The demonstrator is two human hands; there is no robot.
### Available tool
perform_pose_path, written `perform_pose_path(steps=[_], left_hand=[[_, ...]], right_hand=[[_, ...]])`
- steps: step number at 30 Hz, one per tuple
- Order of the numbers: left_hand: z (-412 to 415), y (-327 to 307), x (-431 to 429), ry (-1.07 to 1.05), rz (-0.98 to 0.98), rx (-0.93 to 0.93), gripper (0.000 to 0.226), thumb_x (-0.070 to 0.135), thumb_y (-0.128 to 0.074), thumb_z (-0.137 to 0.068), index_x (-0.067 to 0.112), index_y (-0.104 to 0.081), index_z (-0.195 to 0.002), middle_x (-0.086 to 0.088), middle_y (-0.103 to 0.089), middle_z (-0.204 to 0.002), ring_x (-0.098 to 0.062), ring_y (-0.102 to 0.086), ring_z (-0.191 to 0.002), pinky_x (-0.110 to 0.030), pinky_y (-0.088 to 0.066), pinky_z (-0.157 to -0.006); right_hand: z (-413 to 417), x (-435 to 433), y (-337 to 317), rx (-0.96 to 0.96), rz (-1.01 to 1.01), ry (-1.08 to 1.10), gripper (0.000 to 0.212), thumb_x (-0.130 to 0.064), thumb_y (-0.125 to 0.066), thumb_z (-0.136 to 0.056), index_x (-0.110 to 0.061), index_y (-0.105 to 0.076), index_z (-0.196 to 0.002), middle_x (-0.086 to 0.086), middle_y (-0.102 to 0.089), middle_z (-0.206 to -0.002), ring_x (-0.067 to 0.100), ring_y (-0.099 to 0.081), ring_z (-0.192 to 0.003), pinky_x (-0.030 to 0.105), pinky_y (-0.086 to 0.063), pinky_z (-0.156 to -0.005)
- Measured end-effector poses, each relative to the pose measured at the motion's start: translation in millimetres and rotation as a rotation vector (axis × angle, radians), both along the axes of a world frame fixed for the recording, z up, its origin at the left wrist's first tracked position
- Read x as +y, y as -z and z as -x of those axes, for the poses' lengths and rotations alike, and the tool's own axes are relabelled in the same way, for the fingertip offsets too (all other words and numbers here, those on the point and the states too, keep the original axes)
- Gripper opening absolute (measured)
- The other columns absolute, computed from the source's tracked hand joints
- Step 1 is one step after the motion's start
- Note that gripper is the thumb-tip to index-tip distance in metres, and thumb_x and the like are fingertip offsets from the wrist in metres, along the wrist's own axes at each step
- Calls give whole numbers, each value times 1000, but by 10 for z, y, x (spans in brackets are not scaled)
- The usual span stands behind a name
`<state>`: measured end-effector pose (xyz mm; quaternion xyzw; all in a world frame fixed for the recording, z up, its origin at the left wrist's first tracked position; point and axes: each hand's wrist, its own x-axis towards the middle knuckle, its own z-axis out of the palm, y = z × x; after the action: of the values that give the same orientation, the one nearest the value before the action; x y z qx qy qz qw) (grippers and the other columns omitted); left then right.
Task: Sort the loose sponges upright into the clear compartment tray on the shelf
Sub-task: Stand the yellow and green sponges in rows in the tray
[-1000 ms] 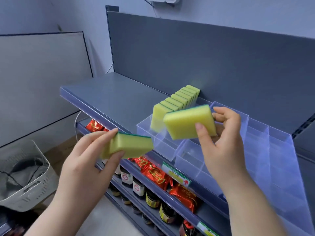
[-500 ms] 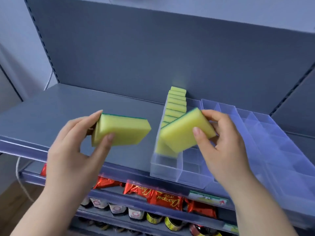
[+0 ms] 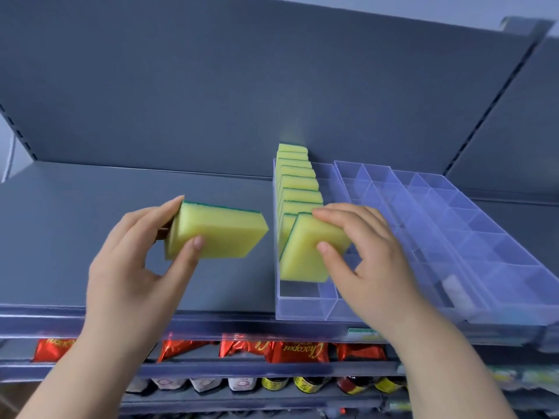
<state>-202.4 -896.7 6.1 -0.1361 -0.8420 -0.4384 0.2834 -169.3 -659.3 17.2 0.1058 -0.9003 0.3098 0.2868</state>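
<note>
While left fingers [image 3: 196, 244] pinch a foam sponge [image 3: 219, 234], right fingers [image 3: 324, 247] pinch a tilted sponge [image 3: 302, 258] in the tray [image 3: 302, 309].

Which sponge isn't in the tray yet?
The loose sponge gripped by the left hand over the shelf, left of the tray; the front sponge, in the right hand, is inside.

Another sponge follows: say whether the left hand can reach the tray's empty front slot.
Probably yes: the front slot lies open, nothing between it and the left hand but shelf.
</note>
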Motion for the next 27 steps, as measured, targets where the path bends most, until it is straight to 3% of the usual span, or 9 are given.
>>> perform_pose_path(steps=[6, 13, 20, 24, 27], left_hand=[[68, -24, 18, 52, 45, 6, 51, 45, -51, -81, 17, -58, -123, 2, -60, -104, -4, -51, -93, -10, -38, -85], [116, 2, -28, 71, 37, 13, 51, 46, -51, -81, 18, -58, -123, 3, -59, -103, 3, -50, -96, -13, -39, -84], [102, -87, -64, 203, -160, 54, 42, 45, -57, -81, 43, -50, -123, 12, -60, -110, -19, -58, -104, -46, -47, -91], [22, -169, 68, 327, -239, 44, 43, 41, -60, -78, 41, -51, -120, 17, -62, -110, -8, -60, -104, -22, -46, -93], [-6, -191, 175, 394, -191, 72, 40, 37, -62, -77, 45, -52, -116, 24, -61, -108, -1, -60, -99, -13, -44, -89]], right_hand=[[67, -5, 54, 20, -142, 19, 30, -25, -53, -84, -22, -62, -113, -14, -59, -111, 8, -44, -108, 18, -33, -97], [60, -15, 156, 43, -217, 64, 23, -24, -64, -77, -22, -67, -100, -11, -60, -104, 8, -44, -102, 15, -31, -95], [13, 0, 131, -55, -152, 32, 30, -25, -65, -75, -24, -66, -105, -16, -51, -103, 1, -41, -102, 9, -30, -94], [-47, 58, 53, -177, -90, -13, 30, -24, -62, -77, -27, -61, -107, -25, -51, -107, -9, -39, -109, 2, -24, -95], [-121, 112, -22, -276, -4, -37, 41, -6, -51, -87, -43, -51, -106, -26, -49, -114, -16, -41, -109, -2, -25, -90]])
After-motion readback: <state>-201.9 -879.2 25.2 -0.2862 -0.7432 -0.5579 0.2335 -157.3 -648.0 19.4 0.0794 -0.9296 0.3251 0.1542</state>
